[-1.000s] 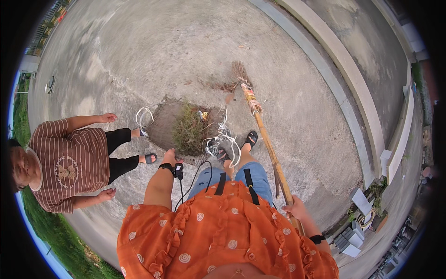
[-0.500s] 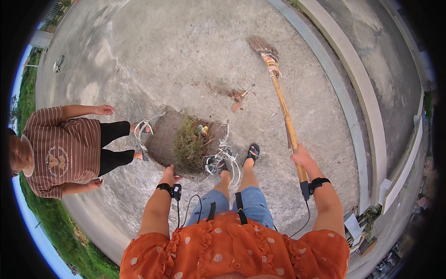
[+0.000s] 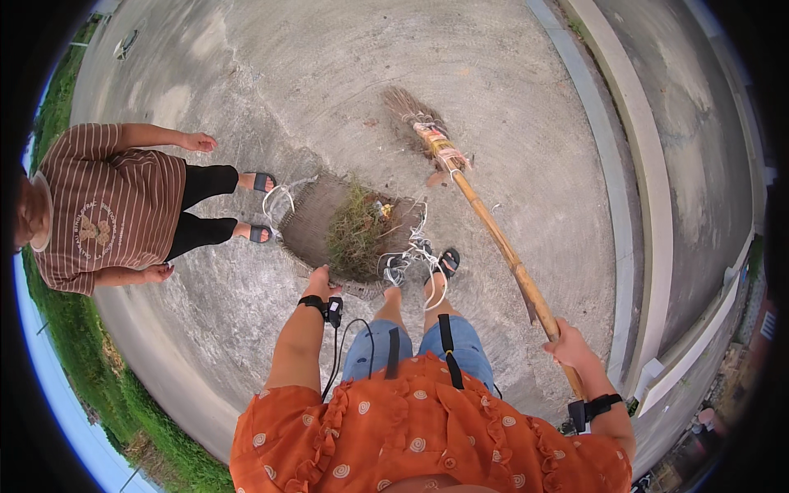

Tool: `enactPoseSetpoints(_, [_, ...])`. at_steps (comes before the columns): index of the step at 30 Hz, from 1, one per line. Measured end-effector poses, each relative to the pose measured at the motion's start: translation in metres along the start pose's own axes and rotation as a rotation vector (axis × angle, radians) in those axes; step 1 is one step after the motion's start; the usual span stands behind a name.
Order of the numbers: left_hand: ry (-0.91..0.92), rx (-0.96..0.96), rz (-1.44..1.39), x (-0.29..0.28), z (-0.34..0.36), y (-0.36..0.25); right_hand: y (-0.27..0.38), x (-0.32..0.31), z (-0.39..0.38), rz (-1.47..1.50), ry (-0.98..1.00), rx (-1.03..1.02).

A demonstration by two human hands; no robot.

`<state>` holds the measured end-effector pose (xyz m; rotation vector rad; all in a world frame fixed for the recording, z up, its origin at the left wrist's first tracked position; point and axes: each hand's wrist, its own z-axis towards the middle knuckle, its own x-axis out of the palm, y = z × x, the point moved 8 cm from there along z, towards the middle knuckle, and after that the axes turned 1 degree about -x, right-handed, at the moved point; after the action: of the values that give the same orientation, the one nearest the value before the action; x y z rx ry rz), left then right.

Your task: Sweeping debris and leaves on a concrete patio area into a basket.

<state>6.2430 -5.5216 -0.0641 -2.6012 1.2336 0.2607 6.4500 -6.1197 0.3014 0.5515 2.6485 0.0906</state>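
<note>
Broom (image 3: pixel 460 177) head swung leftward since half a second ago, now at twelve o'clock, right hand (image 3: pixel 569 347) clamped on its bamboo handle at four o'clock, left hand (image 3: pixel 321 283) gripping woven basket (image 3: pixel 316 222) rim, grass clippings (image 3: pixel 355 234) inside, bystander (image 3: pixel 107 205) at nine o'clock.

From the wearer's feet, the woven basket (image 3: pixel 316 226) lies on the concrete ground (image 3: pixel 509 99) at eleven o'clock, a heap of weeds (image 3: pixel 355 238) in it. The left hand (image 3: pixel 320 283) rests on its near rim. The broom (image 3: pixel 460 177) slants from the right hand (image 3: pixel 567 345) at four o'clock toward one o'clock. Another person (image 3: pixel 107 205) stands beyond the basket at nine o'clock.
</note>
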Motion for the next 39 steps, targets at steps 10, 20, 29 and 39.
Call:
enactPoseSetpoints(10, [-0.094,-0.035,-0.026,0.012,0.028,0.011,0.146,-0.088,0.274,-0.485,-0.21,-0.324])
enactPoseSetpoints(20, [-0.06,-0.039,0.177,0.024,0.041,-0.014,-0.082,-0.198,0.065,-0.865,-0.361,0.081])
enactPoseSetpoints(29, [-0.093,0.0,0.344,0.064,0.117,-0.047,-0.138,-0.046,-0.024,-0.099,-0.411,0.209])
enactPoseSetpoints(39, [-0.222,-0.021,0.39,0.119,0.235,-0.068,-0.109,0.167,0.059,0.054,-0.341,0.267])
